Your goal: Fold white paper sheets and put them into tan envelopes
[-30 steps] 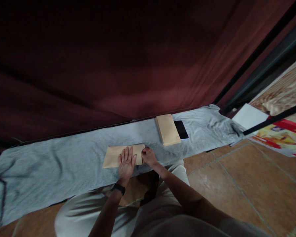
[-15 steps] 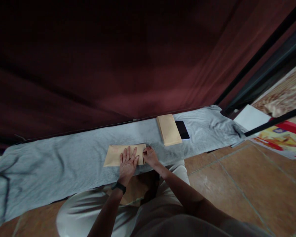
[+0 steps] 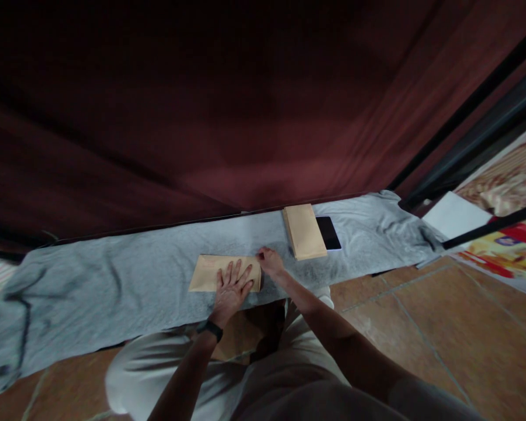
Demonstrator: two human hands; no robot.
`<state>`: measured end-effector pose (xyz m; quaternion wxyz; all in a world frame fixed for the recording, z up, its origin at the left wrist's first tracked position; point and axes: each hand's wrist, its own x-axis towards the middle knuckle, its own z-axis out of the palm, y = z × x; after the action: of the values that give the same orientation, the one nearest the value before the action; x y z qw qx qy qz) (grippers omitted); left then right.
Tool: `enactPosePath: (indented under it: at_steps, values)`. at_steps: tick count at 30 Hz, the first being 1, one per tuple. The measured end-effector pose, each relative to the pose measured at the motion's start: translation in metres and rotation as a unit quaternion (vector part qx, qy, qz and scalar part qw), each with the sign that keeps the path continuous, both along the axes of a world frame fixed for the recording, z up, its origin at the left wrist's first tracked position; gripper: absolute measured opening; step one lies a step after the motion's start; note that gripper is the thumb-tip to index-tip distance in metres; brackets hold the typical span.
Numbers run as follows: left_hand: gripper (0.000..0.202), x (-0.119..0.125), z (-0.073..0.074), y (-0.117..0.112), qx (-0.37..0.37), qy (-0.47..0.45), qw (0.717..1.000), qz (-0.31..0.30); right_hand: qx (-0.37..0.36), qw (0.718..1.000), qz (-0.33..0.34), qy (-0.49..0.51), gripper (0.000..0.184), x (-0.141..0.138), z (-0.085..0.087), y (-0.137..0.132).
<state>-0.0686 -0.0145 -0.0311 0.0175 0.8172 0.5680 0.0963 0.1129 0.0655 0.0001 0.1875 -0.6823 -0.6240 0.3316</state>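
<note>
A tan paper envelope (image 3: 206,273) lies flat on a grey cloth, with faint reddish print near its upper left. My left hand (image 3: 231,290) presses down on its right half, palm down and fingers spread. At the envelope's upper right corner is my right hand (image 3: 270,261), its thumb and fingers pinched together on the edge. How much paper sits between those fingertips is too small to see. To the right lies a stack of similar envelopes (image 3: 305,232), partly over a dark flat tablet or phone (image 3: 328,233).
The grey cloth (image 3: 153,272) covers a long narrow surface in front of my knees. Behind it hangs a dark red curtain-like sheet (image 3: 245,146). A white sheet (image 3: 456,217) and a colourful printed box or panel (image 3: 512,251) are at the right, beside black bars. Tiled floor (image 3: 403,327) lies below.
My right hand has moved up along the envelope's right end, from its middle to the upper corner. My left hand stays pressed on the envelope. The view has shifted slightly.
</note>
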Motion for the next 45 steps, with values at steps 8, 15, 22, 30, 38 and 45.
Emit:
enactPosePath:
  at_steps: [8, 15, 22, 30, 38, 45]
  values:
    - [0.051, -0.013, 0.000, 0.001, 0.003, -0.015, 0.998, -0.066, -0.055, 0.997, -0.009, 0.047, 0.020, 0.006, 0.004, 0.004]
    - [0.053, -0.002, 0.012, 0.005, -0.019, -0.035, 0.991, -0.129, -0.125, 0.981, -0.014, 0.149, 0.014, 0.029, -0.004, -0.042]
    - [0.051, 0.013, 0.004, 0.014, -0.022, -0.040, 0.990, -0.133, -0.142, 0.972, -0.013, 0.185, 0.014, 0.032, -0.015, -0.057]
    - [0.064, -0.013, -0.011, 0.044, 0.022, -0.031, 0.999, 0.030, -0.125, 0.979, -0.021, 0.157, 0.015, 0.025, -0.022, -0.050]
    - [0.064, -0.046, -0.011, 0.072, 0.011, -0.011, 0.993, 0.119, -0.142, 0.962, -0.067, 0.225, 0.009, 0.021, -0.024, -0.054]
    - [0.061, -0.022, -0.011, 0.061, 0.008, -0.023, 0.997, 0.069, -0.151, 0.936, -0.091, 0.304, 0.014, 0.021, -0.031, -0.058]
